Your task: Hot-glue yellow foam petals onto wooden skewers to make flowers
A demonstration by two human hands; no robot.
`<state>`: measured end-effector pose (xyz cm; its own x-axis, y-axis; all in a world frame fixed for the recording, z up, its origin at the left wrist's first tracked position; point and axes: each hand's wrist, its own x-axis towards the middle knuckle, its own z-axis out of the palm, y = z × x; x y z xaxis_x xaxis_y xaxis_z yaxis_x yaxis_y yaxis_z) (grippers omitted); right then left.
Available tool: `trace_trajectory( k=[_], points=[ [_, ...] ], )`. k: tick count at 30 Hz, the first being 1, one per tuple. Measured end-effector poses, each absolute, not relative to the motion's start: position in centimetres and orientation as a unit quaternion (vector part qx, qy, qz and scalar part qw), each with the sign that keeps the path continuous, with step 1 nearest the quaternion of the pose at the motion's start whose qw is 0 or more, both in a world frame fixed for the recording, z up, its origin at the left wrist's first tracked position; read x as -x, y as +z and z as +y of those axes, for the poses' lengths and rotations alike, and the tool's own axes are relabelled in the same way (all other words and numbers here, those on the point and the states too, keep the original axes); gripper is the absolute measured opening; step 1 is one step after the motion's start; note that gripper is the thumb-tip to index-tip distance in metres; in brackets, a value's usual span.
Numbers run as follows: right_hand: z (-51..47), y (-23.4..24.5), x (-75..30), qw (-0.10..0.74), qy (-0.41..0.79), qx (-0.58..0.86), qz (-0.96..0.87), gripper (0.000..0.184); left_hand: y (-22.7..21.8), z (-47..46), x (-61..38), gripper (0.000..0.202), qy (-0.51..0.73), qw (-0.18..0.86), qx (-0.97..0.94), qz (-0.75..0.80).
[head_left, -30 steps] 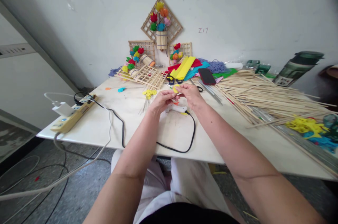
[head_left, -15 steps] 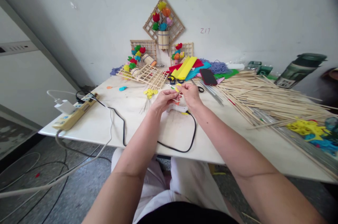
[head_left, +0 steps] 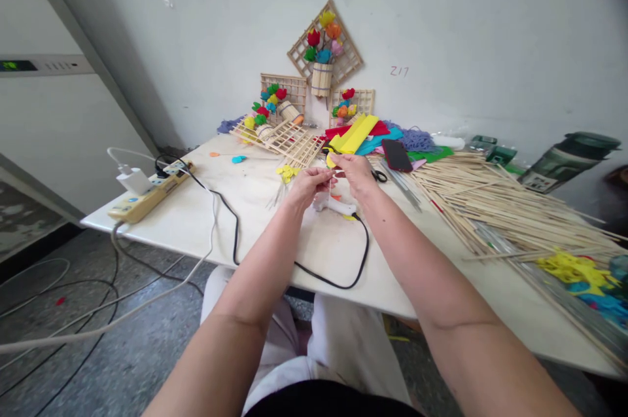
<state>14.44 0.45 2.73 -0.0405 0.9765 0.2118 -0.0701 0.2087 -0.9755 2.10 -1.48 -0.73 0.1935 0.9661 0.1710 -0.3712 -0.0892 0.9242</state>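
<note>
My left hand (head_left: 311,185) is closed, thumb and fingers pinched round a thin pale wire stem (head_left: 330,185) that runs down below the fingers. Against it, my right hand (head_left: 356,171) pinches a round yellow flower piece (head_left: 330,160) at the top of the stem. The fingertips of both hands nearly touch, and they partly hide the join. Just under the hands lies a white hot glue gun (head_left: 339,206) with a black cord. Yellow petal pieces (head_left: 287,173) on thin wires are left of my left hand. Black-handled scissors (head_left: 379,175) rest beyond my right hand.
Lattice panels with felt flowers (head_left: 321,54) lean at the wall. Folded yellow cloth (head_left: 354,134), a phone (head_left: 396,155) and many wooden sticks (head_left: 490,201) lie to the back and right. A power strip (head_left: 147,194) with cords sits left. A dark bottle (head_left: 569,160) stands far right.
The camera has turned slightly, so the scene sits further right and tilted. My hands stay together at the yellow piece, which my right fingers now cover more.
</note>
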Motion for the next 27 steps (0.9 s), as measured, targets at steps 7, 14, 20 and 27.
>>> trace_trajectory(
  k=[7,14,20,27],
  points=[
    [0.1,2.6,-15.0,0.527,0.487,0.403,-0.568,0.032,-1.1,-1.2,-2.0,0.034,0.555,0.596,-0.493,0.308],
    [0.4,2.1,-15.0,0.542,0.471,0.417,-0.556,0.03,-0.9,-1.3,-2.1,0.034,0.551,0.592,-0.492,0.321],
    [0.6,1.7,-14.7,0.564,0.451,0.407,-0.559,0.025,-0.9,-1.3,-2.2,0.031,0.551,0.583,-0.499,0.329],
    [0.7,1.7,-14.5,0.562,0.437,0.414,-0.567,0.024,-1.3,-1.1,-2.3,0.027,0.561,0.568,-0.503,0.33]
  ],
)
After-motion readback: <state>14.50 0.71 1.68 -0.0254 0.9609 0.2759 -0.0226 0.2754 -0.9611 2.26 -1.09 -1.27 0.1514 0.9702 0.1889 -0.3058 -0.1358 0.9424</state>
